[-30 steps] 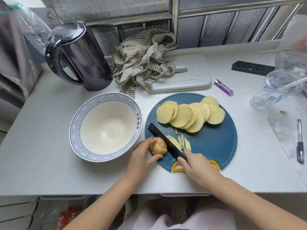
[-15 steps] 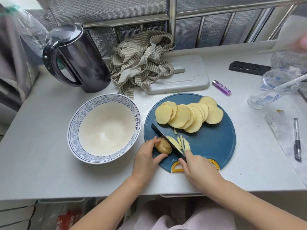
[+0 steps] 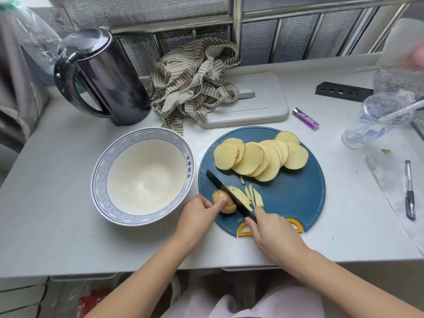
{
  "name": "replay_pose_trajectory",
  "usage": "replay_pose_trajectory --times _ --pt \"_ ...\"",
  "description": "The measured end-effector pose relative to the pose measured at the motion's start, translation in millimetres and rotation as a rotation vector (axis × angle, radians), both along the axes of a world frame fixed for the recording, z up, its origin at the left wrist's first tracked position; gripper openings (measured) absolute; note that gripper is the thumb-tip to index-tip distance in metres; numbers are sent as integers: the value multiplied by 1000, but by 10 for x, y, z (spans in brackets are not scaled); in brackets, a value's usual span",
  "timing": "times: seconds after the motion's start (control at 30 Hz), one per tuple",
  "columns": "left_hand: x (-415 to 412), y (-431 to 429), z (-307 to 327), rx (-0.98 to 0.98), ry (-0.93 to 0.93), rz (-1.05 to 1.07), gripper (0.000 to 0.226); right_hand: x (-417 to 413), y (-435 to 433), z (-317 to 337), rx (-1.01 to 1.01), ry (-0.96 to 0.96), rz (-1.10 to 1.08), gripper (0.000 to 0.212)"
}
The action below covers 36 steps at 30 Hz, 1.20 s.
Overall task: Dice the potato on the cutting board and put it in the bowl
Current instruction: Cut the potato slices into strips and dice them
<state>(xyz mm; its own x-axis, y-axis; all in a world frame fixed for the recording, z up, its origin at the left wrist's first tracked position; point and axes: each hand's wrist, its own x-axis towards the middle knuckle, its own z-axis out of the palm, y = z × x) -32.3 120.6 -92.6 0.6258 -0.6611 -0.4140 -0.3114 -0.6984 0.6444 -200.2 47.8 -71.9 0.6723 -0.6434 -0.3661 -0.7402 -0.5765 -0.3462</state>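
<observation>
Pale grey surface under a meshed window. At near-left edge of round blue cutting board, left hand pinching skin-on potato end-piece w/ thumb & fingertips, prob. to steady it for the cut. Right hand curled round handle of black knife, blade set against the piece. Just right of blade: few thin pale strips. Farther back: fan of overlapping yellow slices, not yet diced, moist-looking. Left of board: white bowl, no potato inside.
</observation>
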Motion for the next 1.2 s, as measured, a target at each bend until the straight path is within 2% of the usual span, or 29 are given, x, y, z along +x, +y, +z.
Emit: replay_pose_trajectory --times 0.07,0.13,0.23,0.4,0.6,0.93,1.2 --pt "65 -30 49 98 176 -23 56 5 12 -6 -2 0 3 29" --pt "101 -82 84 114 377 18 56 7 25 -12 -5 2 -1 30" --pt "141 -147 100 108 512 24 50 10 32 -1 -20 15 -2 30" --pt "183 -131 91 108 568 -9 50 15 18 37 38 1 -7 28" --pt "194 -168 79 125 560 -24 51 -12 -60 147 162 -74 -108 23" --pt "207 -169 56 134 578 -28 46 -54 -202 228 309 -196 -216 34" --pt "217 -154 26 110 584 -35 47 -22 -99 176 203 -13 -103 26"
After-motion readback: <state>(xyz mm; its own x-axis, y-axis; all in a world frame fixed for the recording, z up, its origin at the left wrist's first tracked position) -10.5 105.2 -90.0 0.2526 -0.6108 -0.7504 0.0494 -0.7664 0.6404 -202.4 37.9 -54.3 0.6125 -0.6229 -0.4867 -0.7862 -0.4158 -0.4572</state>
